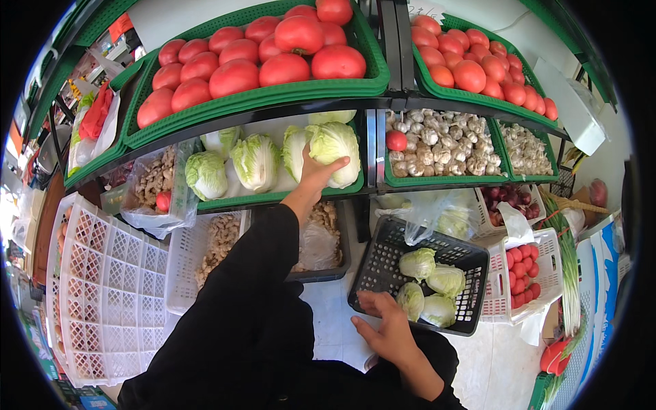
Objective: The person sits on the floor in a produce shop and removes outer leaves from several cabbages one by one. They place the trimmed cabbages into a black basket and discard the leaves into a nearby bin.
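My left hand (316, 175) is on a napa cabbage (335, 146) at the right end of a green tray (266, 197) on the lower shelf. The thumb lies across the cabbage's front, while the other fingers are partly hidden at its left side. More napa cabbages (255, 163) sit to the left in that tray. Down by the near left corner of a black plastic crate (376, 256), my right hand (387, 330) holds nothing, its fingers spread. Several napa cabbages (439, 310) lie inside the crate.
Trays of tomatoes (233, 74) fill the upper shelf. Garlic (443, 143) is at right on the lower shelf. Ginger (220, 238) stands in containers below. A white crate (110, 287) is at left; a basket of red tomatoes (523, 271) and scallions (568, 277) are at right.
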A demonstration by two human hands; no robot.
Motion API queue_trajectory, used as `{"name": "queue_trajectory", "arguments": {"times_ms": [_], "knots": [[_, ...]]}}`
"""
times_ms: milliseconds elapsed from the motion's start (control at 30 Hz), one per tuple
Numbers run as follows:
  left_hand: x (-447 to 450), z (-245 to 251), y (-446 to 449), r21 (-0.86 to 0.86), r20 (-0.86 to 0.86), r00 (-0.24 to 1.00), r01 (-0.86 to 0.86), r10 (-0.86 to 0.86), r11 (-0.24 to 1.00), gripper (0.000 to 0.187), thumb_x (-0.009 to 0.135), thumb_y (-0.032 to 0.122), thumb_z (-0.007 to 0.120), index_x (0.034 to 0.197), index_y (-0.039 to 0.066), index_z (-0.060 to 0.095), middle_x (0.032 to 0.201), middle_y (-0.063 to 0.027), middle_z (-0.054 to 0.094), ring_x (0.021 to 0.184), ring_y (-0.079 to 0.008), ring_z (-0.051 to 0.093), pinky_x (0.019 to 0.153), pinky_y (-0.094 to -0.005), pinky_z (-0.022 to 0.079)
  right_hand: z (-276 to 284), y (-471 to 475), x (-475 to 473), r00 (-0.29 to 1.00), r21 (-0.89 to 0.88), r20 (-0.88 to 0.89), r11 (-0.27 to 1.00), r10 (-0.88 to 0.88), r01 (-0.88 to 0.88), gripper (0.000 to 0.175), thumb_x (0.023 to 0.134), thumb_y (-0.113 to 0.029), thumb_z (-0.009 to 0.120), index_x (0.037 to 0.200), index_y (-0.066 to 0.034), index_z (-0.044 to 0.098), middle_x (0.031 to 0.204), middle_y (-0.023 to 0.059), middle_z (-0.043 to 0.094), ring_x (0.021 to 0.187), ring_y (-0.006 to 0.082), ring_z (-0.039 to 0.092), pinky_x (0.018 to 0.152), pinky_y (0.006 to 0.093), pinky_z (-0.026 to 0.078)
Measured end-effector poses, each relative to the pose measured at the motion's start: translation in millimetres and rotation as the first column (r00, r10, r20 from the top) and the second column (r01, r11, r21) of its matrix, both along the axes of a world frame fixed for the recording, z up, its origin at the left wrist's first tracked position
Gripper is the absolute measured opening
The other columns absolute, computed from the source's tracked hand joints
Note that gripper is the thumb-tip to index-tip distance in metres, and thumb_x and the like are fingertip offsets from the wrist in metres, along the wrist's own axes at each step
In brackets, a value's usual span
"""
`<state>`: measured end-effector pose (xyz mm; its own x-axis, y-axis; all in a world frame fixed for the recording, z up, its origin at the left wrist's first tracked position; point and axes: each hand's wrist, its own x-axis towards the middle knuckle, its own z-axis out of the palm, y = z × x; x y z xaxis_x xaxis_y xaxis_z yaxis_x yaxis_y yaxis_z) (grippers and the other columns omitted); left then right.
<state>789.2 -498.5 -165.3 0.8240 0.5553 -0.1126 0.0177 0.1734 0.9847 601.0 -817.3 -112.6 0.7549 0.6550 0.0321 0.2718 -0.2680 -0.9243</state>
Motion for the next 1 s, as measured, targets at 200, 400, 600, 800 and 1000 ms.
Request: {"name": "queue_trajectory", "arguments": {"times_ms": [200, 400, 600, 800, 1000], "knots": [[36, -32, -4, 0.416, -0.219, 0.970, -0.005, 0.105, 0.909, 0.137, 0.059, 0.039, 0.098, 0.159, 0.007, 0.010, 0.150, -0.0293, 0.037, 0.137, -0.0400, 0.043, 0.113, -0.0455, 0.041, 3, -4, 5, 0.997, 0.019, -0.045, 0.998, 0.062, -0.061, 0.044, 0.087, -0.012, 0.077, 0.126, -0.0004, 0.061, 0.109, 0.0191, 0.065, 0.098, 0.0323, 0.070, 0.086, 0.0384, 0.057], [48, -43, 0, 0.772, -0.335, 0.908, 0.112, 0.251, 0.626, 0.141, 0.059, 0.062, 0.091, 0.160, 0.008, 0.008, 0.154, -0.0349, 0.025, 0.141, -0.0498, 0.028, 0.116, -0.0544, 0.034, 7, -6, 3, 0.997, 0.042, -0.034, 0.996, 0.076, -0.075, 0.044, 0.089, -0.010, 0.076, 0.128, 0.0000, 0.060, 0.112, 0.0189, 0.065, 0.103, 0.0323, 0.069, 0.088, 0.0382, 0.056], [-110, 3, 3, 0.608, -0.259, 0.902, 0.430, -0.346, 0.667, 0.082, 0.089, 0.029, 0.079, 0.155, 0.005, 0.036, 0.154, -0.0186, 0.032, 0.138, -0.0339, 0.041, 0.116, -0.0442, 0.038, 21, -49, 12, 0.984, 0.004, 0.045, 0.985, 0.171, -0.171, 0.042, 0.088, -0.017, 0.077, 0.124, -0.0009, 0.062, 0.115, 0.0172, 0.066, 0.106, 0.0325, 0.066, 0.092, 0.0393, 0.054], [-368, 58, -43, 0.834, -0.458, 0.875, 0.483, -0.153, 0.265, 0.067, 0.082, 0.012, 0.075, 0.142, 0.000, 0.050, 0.146, -0.0265, 0.047, 0.138, -0.0465, 0.043, 0.116, -0.0521, 0.034, -44, -217, 115, 0.675, 0.048, -0.264, 0.690, -0.689, 0.722, 0.041, 0.095, -0.028, 0.071, 0.125, -0.0008, 0.064, 0.107, 0.0042, 0.070, 0.096, 0.0119, 0.063, 0.085, 0.0287, 0.051], [-433, -3, -65, 0.931, -0.339, 0.923, 0.302, 0.181, 0.205, 0.044, 0.087, 0.030, 0.068, 0.122, 0.005, 0.058, 0.154, -0.0265, 0.036, 0.142, -0.0468, 0.035, 0.114, -0.0600, 0.029, -233, -236, 147, 0.519, -0.564, -0.475, 0.698, -0.711, 0.441, 0.094, 0.075, -0.050, 0.086, 0.145, 0.0012, 0.048, 0.117, 0.0172, 0.068, 0.099, 0.0253, 0.066, 0.079, 0.0360, 0.056]]}}
